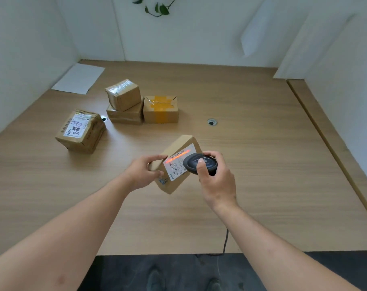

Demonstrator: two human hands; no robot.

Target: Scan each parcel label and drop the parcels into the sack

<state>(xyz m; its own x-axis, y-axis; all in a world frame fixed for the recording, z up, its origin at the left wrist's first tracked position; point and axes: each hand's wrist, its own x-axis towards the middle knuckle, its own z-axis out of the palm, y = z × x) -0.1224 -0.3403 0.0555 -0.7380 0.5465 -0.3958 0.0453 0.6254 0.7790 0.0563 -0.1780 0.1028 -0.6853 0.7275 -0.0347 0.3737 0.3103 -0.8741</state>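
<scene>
At the far left of the wooden surface (251, 185) lay a white sheet of paper (78, 78), and nearer the viewer a labelled parcel (80, 131) with handwriting on its label. Right of it stood a group of three parcels: one taped box (123, 94) perched on a flatter box (124, 116), with a yellow-taped box (160, 110) touching that pile's right side. In the centre foreground the left hand (145, 172) gripped the held parcel (177, 164), fingers (155, 159) curled over its upper left edge and thumb pinching the near face, tilting it above the surface. Its white shipping label (178, 164) faced the camera, with a red scan line crossing the barcode. To the right, the right hand (217, 177) was wrapped round a dark handheld scanner (200, 163), thumb on top and fingers curled beneath; its cable (226, 240) trailed off the surface's near edge. The sack was not in view.

The held parcel appeared light, being lifted one-handed, and stiff-walled as corrugated card. Its taped faces would probably be slick, so a grip across opposite edges, as shown, seemed the safest hold. The four parcels on the surface remained to be scanned, by this judgement.
</scene>
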